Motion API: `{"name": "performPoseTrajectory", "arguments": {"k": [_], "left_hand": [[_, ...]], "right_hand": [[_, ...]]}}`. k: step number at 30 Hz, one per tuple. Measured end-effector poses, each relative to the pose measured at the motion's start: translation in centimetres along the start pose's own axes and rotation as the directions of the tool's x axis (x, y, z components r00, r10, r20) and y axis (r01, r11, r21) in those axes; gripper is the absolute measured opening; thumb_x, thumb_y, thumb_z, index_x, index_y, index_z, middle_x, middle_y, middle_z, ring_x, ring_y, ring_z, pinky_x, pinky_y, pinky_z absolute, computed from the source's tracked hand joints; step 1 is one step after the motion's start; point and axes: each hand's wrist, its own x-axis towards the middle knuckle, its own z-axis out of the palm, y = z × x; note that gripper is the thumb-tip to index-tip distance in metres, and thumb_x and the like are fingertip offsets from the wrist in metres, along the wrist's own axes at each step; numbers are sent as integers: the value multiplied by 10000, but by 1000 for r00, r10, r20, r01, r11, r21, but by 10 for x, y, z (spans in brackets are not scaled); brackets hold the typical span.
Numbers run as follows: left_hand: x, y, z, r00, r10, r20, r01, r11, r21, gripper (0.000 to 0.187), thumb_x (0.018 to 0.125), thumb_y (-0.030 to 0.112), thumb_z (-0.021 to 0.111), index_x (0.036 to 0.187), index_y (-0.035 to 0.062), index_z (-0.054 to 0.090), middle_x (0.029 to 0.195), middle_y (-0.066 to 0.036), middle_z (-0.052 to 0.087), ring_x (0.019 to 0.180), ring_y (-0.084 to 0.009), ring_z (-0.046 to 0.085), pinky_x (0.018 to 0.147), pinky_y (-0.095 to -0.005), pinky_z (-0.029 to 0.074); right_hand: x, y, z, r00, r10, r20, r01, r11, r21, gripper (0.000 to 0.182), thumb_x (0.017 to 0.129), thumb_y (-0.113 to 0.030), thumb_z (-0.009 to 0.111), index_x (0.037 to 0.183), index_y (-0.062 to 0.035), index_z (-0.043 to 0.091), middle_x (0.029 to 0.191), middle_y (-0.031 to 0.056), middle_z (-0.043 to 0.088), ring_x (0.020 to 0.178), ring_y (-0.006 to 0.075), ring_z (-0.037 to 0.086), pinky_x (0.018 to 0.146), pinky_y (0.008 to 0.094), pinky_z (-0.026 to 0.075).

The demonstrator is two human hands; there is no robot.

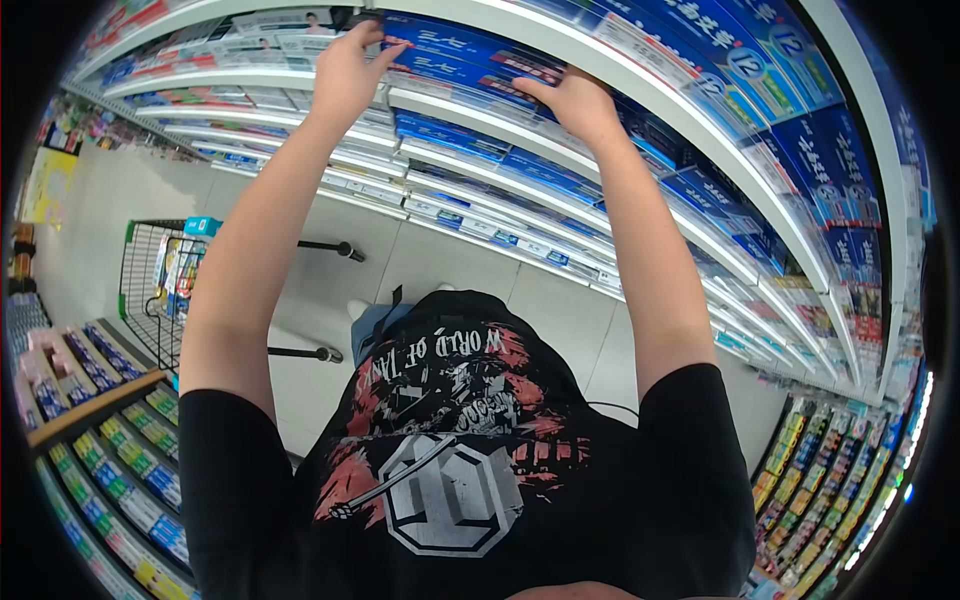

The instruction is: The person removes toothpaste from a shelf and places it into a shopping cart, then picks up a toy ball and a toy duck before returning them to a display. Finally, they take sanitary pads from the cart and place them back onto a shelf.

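Blue boxes [470,55] on shelf [480,112] — left hand [345,70], right hand [575,100] touching, arms outstretched

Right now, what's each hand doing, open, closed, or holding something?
Left hand: fingers on the edge of a blue box on the shelf; a firm grip cannot be told.
Right hand: fingers on the same blue boxes; grip cannot be told.

"WORLD of TANKS" on black shirt [470,470]

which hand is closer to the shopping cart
Left. The left hand reaches the shelf above the shopping cart's side of the aisle; the right hand rests on blue boxes farther from it.
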Motion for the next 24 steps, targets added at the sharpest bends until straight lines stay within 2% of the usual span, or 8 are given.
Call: {"name": "performPoseTrajectory", "arguments": {"k": [2, 3, 5, 7, 12, 17, 21, 24], "left_hand": [[0, -4, -4, 998, -32, -49, 32, 999, 5, 587, 824, 393, 810, 1233, 3, 653, 1132, -163, 733, 1068, -302, 700, 907, -383, 531], [4, 11, 4, 994, -105, -24, 104, 994, -33, 582, 826, 388, 811, 1227, -3, 654, 1130, -152, 738, 1055, -282, 707, 894, -368, 535], [2, 8, 11, 991, -130, -35, 128, 991, -48, 582, 831, 392, 811, 1231, -1, 654, 1138, -141, 739, 1057, -255, 709, 894, -359, 538], [2, 2, 15, 989, -144, -24, 140, 985, -104, 597, 835, 398, 811, 1243, -7, 648, 1146, -133, 740, 1052, -233, 711, 890, -346, 541], [-2, 9, 11, 975, -220, 42, 224, 962, -157, 569, 870, 322, 795, 1300, -4, 613, 1211, -149, 713, 1082, -234, 688, 912, -338, 539], [-27, 4, 13, 990, -137, 16, 135, 940, -314, 563, 905, 241, 768, 1374, 15, 552, 1296, -157, 659, 1165, -230, 640, 976, -365, 511], [-82, 7, -12, 986, -145, 82, 160, 963, -217, 540, 929, 222, 740, 1389, 23, 539, 1299, -158, 654, 1210, -227, 614, 1017, -386, 476], [-148, -48, -37, 973, -153, 174, 152, 988, 20, 520, 938, 224, 723, 1389, 35, 545, 1296, -175, 652, 1211, -273, 616, 1016, -416, 464]], "right_hand": [[7, 3, 15, 996, -29, -79, 12, 978, -208, 689, 825, -577, 743, 1195, 1, 683, 1129, 187, 726, 1040, 317, 705, 932, 395, 534], [0, 8, 3, 993, -35, -114, 15, 984, -175, 674, 811, -551, 776, 1181, 3, 679, 1021, 190, 734, 980, 314, 709, 908, 392, 538], [0, 7, 2, 996, 57, -73, -73, 968, -241, 652, 816, -562, 765, 1122, 10, 702, 1008, 192, 732, 962, 318, 709, 890, 393, 541], [2, 15, 7, 995, -7, -102, -14, 979, -203, 662, 832, -548, 745, 1158, 24, 676, 1047, 210, 723, 1024, 369, 687, 922, 426, 538], [3, 23, 13, 991, -18, -136, -10, 978, -207, 611, 816, -546, 756, 1044, 19, 711, 968, 199, 726, 950, 353, 709, 876, 425, 563], [-2, 18, 9, 991, 4, -131, -27, 986, -167, 586, 813, -532, 762, 1059, -2, 717, 1032, 195, 720, 1010, 355, 690, 924, 419, 546], [-1, 26, 12, 960, -147, -240, 113, 983, -147, 615, 805, -518, 793, 1068, 28, 688, 954, 182, 717, 911, 328, 702, 835, 405, 557], [-2, 19, 6, 985, -75, -156, 56, 991, -123, 589, 819, -492, 779, 1114, 11, 696, 1082, 193, 701, 1042, 342, 669, 925, 409, 534]]}}
